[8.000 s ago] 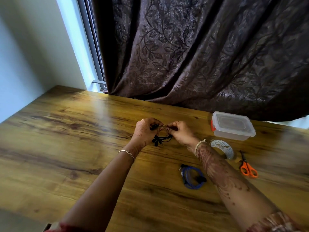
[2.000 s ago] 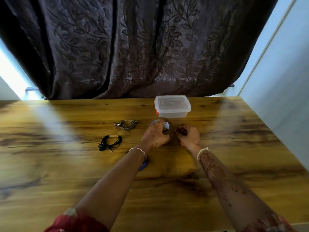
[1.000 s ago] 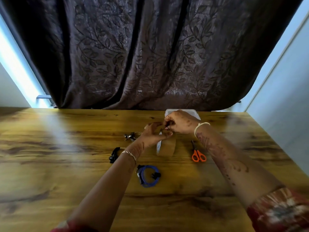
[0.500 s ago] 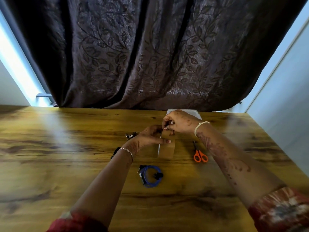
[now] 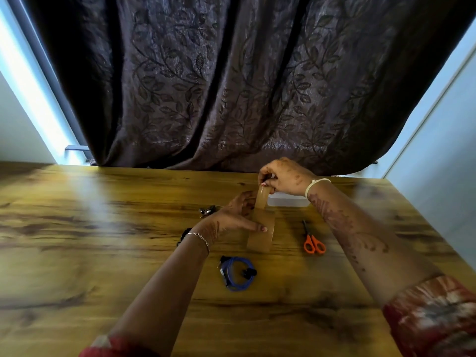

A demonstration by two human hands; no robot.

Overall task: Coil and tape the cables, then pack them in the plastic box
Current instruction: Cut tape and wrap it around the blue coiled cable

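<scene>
A roll of clear brown tape (image 5: 260, 237) is held on its edge over the wooden counter (image 5: 77, 228) by the left hand (image 5: 231, 217). The fingers are curled round the roll, and one fingertip is laid flat on its side. It cannot be told if the roll touches the counter. A strip of tape (image 5: 260, 200) is stretched up from the roll, and its end is pinched between the thumb and fingers of the right hand (image 5: 283, 180), which is held just above and behind the left one. So the hands are close together, and each is closed on a part of the tape. The plastic box (image 5: 286, 202) is set on the counter right behind the hands, near the far edge. Only a pale bit of it is seen under the right wrist, and the rest is hidden. A blue cable (image 5: 237, 273) is wound in a ring and laid on the counter nearer the person, between the two arms. A black cable (image 5: 183, 234) is partly hidden behind the left wrist, and a small grey cable (image 5: 207, 210) is seen just past the left hand. Orange scissors (image 5: 313, 243) are laid to the right of the roll, with the blades pointed away. A dark curtain (image 5: 231, 86) with a leaf pattern is hung behind the counter.
</scene>
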